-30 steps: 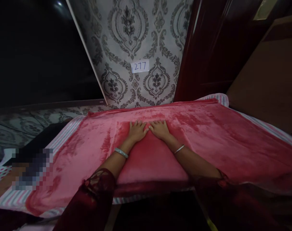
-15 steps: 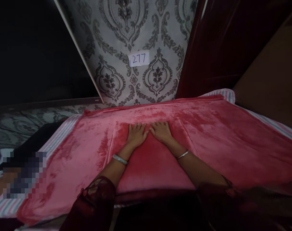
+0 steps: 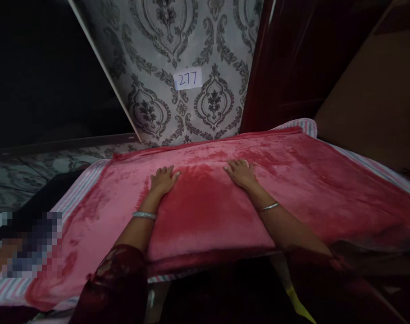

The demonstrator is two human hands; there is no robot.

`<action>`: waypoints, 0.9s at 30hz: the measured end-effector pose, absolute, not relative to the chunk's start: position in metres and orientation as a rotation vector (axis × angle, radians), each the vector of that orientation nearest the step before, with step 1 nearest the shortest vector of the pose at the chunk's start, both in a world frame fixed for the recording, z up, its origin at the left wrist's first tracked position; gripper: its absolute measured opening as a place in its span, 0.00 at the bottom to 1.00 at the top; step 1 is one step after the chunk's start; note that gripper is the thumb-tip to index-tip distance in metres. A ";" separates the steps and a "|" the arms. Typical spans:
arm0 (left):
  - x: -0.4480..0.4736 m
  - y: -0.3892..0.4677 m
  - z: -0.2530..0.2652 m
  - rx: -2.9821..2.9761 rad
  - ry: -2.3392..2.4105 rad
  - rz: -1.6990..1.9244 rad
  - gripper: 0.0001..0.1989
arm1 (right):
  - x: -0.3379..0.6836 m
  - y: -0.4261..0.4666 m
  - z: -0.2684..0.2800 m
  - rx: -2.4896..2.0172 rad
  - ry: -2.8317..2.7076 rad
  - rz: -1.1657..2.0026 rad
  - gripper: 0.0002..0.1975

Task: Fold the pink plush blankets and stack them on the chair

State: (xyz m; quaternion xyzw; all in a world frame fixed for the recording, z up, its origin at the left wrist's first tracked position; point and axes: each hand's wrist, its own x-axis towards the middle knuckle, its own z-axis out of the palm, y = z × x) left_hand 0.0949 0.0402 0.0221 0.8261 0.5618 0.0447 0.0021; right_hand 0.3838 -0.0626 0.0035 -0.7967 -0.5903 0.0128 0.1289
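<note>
A red plush blanket (image 3: pixel 302 180) lies spread out, and a raised folded section (image 3: pixel 205 211) of the same plush sits in its middle, near me. My left hand (image 3: pixel 163 181) rests on the far left corner of that section, fingers spread and thumb apart. At the far right corner, my right hand (image 3: pixel 241 173) lies palm down with its fingers stretched over the edge. Neither hand visibly holds anything. Darker streaks mark the pile between them.
Beneath the blanket, a striped sheet (image 3: pixel 78 195) shows along the sides. Behind stands a patterned wall (image 3: pixel 173 36) with a paper label (image 3: pixel 188 78) reading 277. A dark screen (image 3: pixel 49 72) is on the left, a dark red glossy panel (image 3: pixel 293 63) on the right. Another person's blurred arm (image 3: pixel 9 256) is at lower left.
My hands have slid apart from the middle of the folded section's far edge, the left one leftward and the right one rightward, to its far corners. The view has shifted slightly.
</note>
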 end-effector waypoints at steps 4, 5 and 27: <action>0.088 0.042 0.008 2.548 1.787 0.146 0.31 | 0.387 -0.061 -0.004 -2.309 -1.699 0.092 0.26; 0.089 0.042 0.006 2.560 1.794 0.138 0.31 | 0.387 -0.060 -0.005 -2.305 -1.703 0.086 0.26; 0.061 0.066 0.002 1.370 1.637 1.060 0.37 | 0.422 -0.052 -0.020 -2.079 -0.869 0.351 0.33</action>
